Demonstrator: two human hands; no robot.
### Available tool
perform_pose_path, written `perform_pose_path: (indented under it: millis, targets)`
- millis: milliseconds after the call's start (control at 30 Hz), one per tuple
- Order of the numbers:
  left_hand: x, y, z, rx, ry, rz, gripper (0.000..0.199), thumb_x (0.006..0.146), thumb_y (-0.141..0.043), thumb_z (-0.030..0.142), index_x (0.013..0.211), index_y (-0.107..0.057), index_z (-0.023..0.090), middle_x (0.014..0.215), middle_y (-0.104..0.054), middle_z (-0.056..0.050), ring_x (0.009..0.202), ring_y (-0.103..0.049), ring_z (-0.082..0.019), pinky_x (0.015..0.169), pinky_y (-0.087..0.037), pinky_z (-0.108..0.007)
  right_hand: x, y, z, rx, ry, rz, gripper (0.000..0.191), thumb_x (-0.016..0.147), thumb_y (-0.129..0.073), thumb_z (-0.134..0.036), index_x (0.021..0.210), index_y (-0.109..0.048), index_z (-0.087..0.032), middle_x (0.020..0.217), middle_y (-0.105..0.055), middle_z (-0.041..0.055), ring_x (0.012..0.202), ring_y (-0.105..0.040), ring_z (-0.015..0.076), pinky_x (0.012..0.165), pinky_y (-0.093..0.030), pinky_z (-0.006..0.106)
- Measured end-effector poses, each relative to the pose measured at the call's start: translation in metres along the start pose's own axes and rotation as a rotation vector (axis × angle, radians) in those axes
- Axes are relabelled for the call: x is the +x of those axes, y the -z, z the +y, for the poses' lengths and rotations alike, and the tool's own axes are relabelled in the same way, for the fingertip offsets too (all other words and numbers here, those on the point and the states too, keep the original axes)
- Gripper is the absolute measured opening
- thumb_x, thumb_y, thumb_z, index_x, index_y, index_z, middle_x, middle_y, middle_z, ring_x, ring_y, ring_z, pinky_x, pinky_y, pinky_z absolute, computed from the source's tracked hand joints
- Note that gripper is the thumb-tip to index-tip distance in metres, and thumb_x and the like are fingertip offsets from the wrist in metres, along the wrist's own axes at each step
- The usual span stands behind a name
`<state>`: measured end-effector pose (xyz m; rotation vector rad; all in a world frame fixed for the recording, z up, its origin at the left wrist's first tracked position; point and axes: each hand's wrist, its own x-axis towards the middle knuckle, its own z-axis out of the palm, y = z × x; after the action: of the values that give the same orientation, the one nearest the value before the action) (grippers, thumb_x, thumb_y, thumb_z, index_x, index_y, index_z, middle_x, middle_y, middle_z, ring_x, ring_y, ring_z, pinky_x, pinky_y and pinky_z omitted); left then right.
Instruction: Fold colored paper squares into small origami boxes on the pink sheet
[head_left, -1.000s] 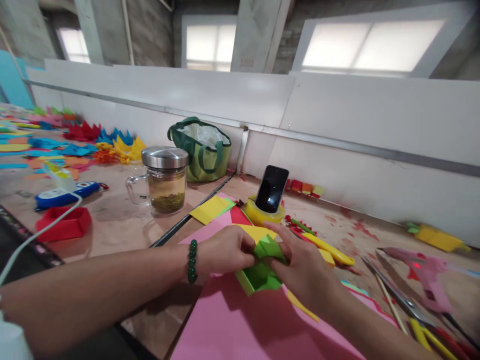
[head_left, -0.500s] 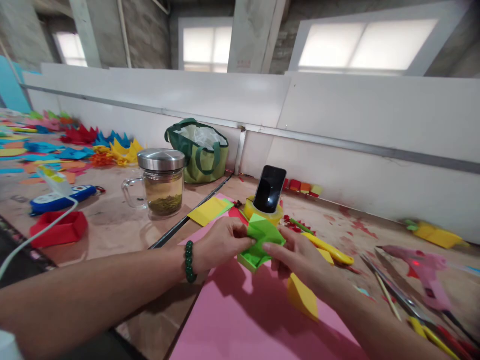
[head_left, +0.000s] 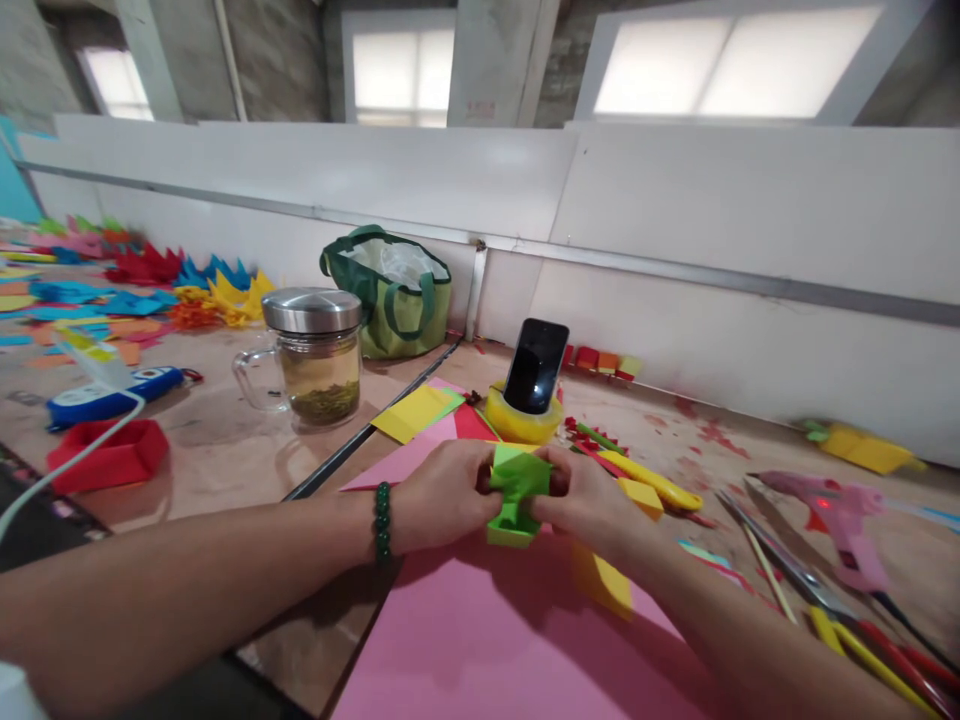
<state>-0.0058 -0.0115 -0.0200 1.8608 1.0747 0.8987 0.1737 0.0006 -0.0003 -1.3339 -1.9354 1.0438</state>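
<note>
Between both hands is a small green folded paper box [head_left: 517,490], held above a sheet of pink paper [head_left: 480,640]. My left hand [head_left: 450,490], with a green bead bracelet at the wrist, pinches the box's left side. On the other side my right hand [head_left: 589,500] grips it, the thumb pressing in at the front wall. The hands partly cover the box's sides. A yellow piece of paper [head_left: 607,588] lies on the pink sheet under my right forearm. Just beyond the hands, a phone [head_left: 536,365] leans in a yellow tape roll [head_left: 517,415].
A glass tea mug [head_left: 319,370] and a green bag [head_left: 409,310] stand left of centre. A red paper box [head_left: 112,455] sits further left. To the right lie scissors [head_left: 810,585], a pink glue gun [head_left: 836,510] with its red light on, and a yellow-handled cutter [head_left: 660,480].
The green box has turned from a slant to face me more squarely. My right hand has shifted its grip around the box's right side. The camera view has moved slightly.
</note>
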Motion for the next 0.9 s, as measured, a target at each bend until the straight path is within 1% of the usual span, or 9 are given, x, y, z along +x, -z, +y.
perform_pose_path:
  millis: [100, 267, 367, 433, 533, 667, 733, 800, 900]
  targets:
    - [-0.001, -0.001, 0.001, 0.040, -0.065, -0.014, 0.019, 0.066, -0.050, 0.006, 0.079, -0.061, 0.013, 0.069, -0.059, 0.002, 0.062, -0.050, -0.011, 0.054, -0.038, -0.019, 0.003, 0.004, 0.003, -0.091, 0.046, 0.020, 0.027, 0.058, -0.061, -0.013, 0.085, -0.060, -0.018, 0.068, -0.066, -0.0017, 0.057, -0.060, 0.0148, 0.050, -0.045, 0.024]
    - [-0.002, -0.004, 0.002, 0.089, -0.088, -0.004, 0.011, 0.062, -0.049, 0.005, 0.067, -0.053, 0.015, 0.062, -0.051, 0.004, 0.058, -0.044, -0.009, 0.050, -0.033, -0.019, -0.003, 0.000, -0.008, -0.291, 0.130, 0.044, 0.019, 0.059, -0.061, -0.012, 0.076, -0.063, -0.019, 0.065, -0.065, -0.0030, 0.061, -0.060, 0.0155, 0.052, -0.042, 0.022]
    - [-0.001, -0.003, 0.000, 0.128, -0.102, 0.007, 0.012, 0.059, -0.048, 0.004, 0.064, -0.050, 0.016, 0.061, -0.049, 0.004, 0.057, -0.043, -0.009, 0.050, -0.032, -0.019, -0.006, -0.002, -0.011, -0.417, 0.150, 0.118, 0.021, 0.060, -0.060, -0.012, 0.078, -0.066, -0.020, 0.067, -0.066, -0.0016, 0.062, -0.060, 0.0161, 0.052, -0.041, 0.023]
    - [0.000, -0.002, -0.002, 0.114, -0.096, 0.006, 0.014, 0.059, -0.047, 0.004, 0.066, -0.051, 0.016, 0.062, -0.050, 0.004, 0.058, -0.045, -0.010, 0.050, -0.033, -0.019, -0.004, 0.000, -0.009, -0.450, 0.160, 0.121, 0.021, 0.062, -0.059, -0.012, 0.080, -0.067, -0.020, 0.067, -0.066, -0.0013, 0.061, -0.060, 0.0159, 0.053, -0.041, 0.023]
    - [0.002, 0.000, -0.006, 0.056, -0.081, -0.026, 0.019, 0.062, -0.045, 0.004, 0.072, -0.058, 0.014, 0.066, -0.055, 0.003, 0.063, -0.050, -0.011, 0.056, -0.038, -0.019, 0.000, 0.005, -0.005, -0.376, 0.179, 0.064, 0.022, 0.066, -0.054, -0.011, 0.082, -0.066, -0.020, 0.068, -0.066, -0.0017, 0.059, -0.061, 0.0144, 0.053, -0.043, 0.023]
    - [0.003, 0.003, -0.006, -0.022, -0.046, -0.018, 0.018, 0.066, -0.047, 0.008, 0.075, -0.062, 0.013, 0.067, -0.059, 0.002, 0.063, -0.052, -0.011, 0.058, -0.041, -0.019, 0.002, 0.012, -0.004, -0.212, 0.111, 0.111, 0.023, 0.072, -0.057, -0.021, 0.095, -0.059, -0.018, 0.071, -0.066, -0.0005, 0.053, -0.062, 0.0137, 0.050, -0.045, 0.024]
    - [0.003, 0.005, -0.003, -0.063, -0.056, -0.002, 0.020, 0.067, -0.046, 0.008, 0.076, -0.064, 0.013, 0.069, -0.060, 0.003, 0.064, -0.053, -0.011, 0.058, -0.042, -0.019, 0.002, 0.013, -0.006, -0.095, -0.008, 0.078, 0.022, 0.074, -0.059, -0.029, 0.093, -0.055, -0.018, 0.061, -0.063, -0.0022, 0.047, -0.060, 0.0137, 0.046, -0.044, 0.024]
    - [0.003, 0.006, 0.000, -0.081, -0.050, 0.029, 0.021, 0.066, -0.046, 0.006, 0.075, -0.064, 0.013, 0.068, -0.060, 0.003, 0.064, -0.052, -0.010, 0.058, -0.041, -0.018, 0.000, 0.011, -0.009, 0.021, -0.116, 0.011, 0.018, 0.073, -0.059, -0.030, 0.086, -0.052, -0.019, 0.052, -0.060, -0.0041, 0.041, -0.056, 0.0123, 0.041, -0.042, 0.022]
    - [0.004, 0.007, 0.004, -0.152, 0.010, 0.061, 0.018, 0.063, -0.046, 0.004, 0.070, -0.061, 0.012, 0.064, -0.056, 0.003, 0.059, -0.050, -0.009, 0.055, -0.040, -0.018, -0.002, 0.003, -0.010, 0.124, -0.118, -0.001, 0.013, 0.066, -0.056, -0.020, 0.078, -0.051, -0.019, 0.047, -0.056, -0.0068, 0.037, -0.052, 0.0100, 0.038, -0.039, 0.020]
